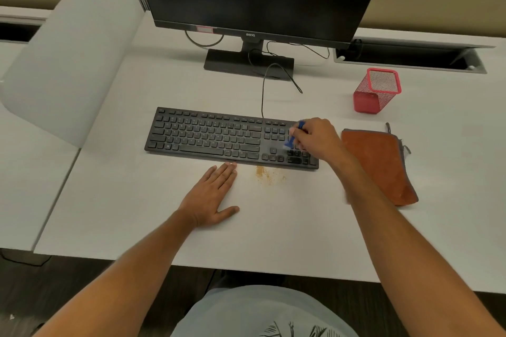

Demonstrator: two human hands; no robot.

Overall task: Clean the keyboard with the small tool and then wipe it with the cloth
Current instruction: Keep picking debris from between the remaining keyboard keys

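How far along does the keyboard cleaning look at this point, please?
Some brushing looks done: crumbs lie on the desk before the keyboard. In hand: the right hand works the blue tool over the number pad. Left: wiping; the cloth lies untouched.

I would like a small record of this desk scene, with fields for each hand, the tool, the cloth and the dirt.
left hand: left hand flat on the white desk, open, fingertips near the black keyboard
right hand: right hand holds the small blue brush over the number pad
cloth: orange-brown cloth lies to the right of the keyboard, untouched
dirt: brown crumbs on the desk before the keyboard
other: red mesh pen holder, empty, behind the cloth
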